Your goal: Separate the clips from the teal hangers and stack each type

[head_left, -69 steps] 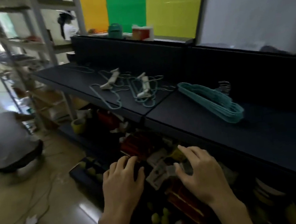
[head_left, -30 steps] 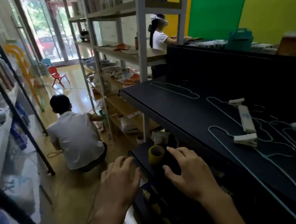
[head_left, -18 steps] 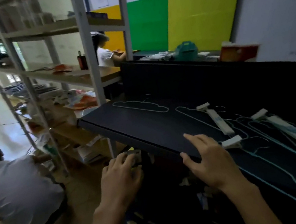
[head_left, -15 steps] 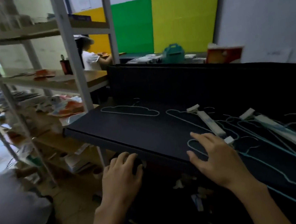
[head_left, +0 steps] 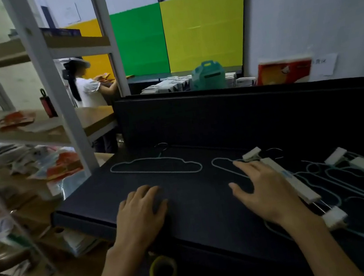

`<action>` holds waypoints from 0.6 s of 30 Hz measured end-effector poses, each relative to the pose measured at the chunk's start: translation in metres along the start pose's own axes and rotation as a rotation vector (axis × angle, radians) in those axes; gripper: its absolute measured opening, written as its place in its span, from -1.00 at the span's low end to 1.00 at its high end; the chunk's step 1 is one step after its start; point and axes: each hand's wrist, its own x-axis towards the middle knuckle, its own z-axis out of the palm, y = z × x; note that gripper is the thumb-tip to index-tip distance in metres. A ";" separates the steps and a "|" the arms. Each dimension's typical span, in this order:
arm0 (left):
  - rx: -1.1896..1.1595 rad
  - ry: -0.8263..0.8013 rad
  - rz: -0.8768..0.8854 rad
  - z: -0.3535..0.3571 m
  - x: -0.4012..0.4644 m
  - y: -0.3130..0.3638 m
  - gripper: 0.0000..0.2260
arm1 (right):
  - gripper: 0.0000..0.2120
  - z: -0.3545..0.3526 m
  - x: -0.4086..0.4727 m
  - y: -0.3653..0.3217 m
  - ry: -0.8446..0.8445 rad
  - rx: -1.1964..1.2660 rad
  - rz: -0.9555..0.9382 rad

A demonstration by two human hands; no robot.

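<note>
A lone teal wire hanger lies flat at the back left of the black table. To its right, several teal hangers lie tangled with white clip bars. One white clip bar runs diagonally, with a clip at each end. A second clip bar lies further right. My right hand hovers with fingers spread over the left end of the tangle, beside the nearer clip bar, holding nothing. My left hand sits relaxed over the table's front left part, empty.
A yellow tape roll sits below the table's front edge. White metal shelving with clutter stands to the left. A person works at a counter behind it. A teal box and red box sit beyond the table's back wall.
The view swung from the lower shelves up to the table's left end. Both hands rose from below the table edge to above its top, the right reaching over the hanger tangle.
</note>
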 end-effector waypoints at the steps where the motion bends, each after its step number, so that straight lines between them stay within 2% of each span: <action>1: 0.010 -0.014 0.004 0.002 0.011 -0.005 -0.60 | -0.43 0.004 0.009 -0.001 -0.002 0.001 0.005; 11: 0.023 -0.153 0.083 0.029 0.098 -0.043 -0.43 | -0.43 0.025 0.038 0.010 0.009 -0.064 0.109; 15: 0.039 -0.217 0.137 0.040 0.127 -0.055 -0.27 | -0.44 0.029 0.042 0.003 0.025 -0.090 0.151; 18: -0.002 -0.258 0.174 0.047 0.146 -0.064 -0.25 | -0.44 0.035 0.045 -0.011 0.050 -0.104 0.186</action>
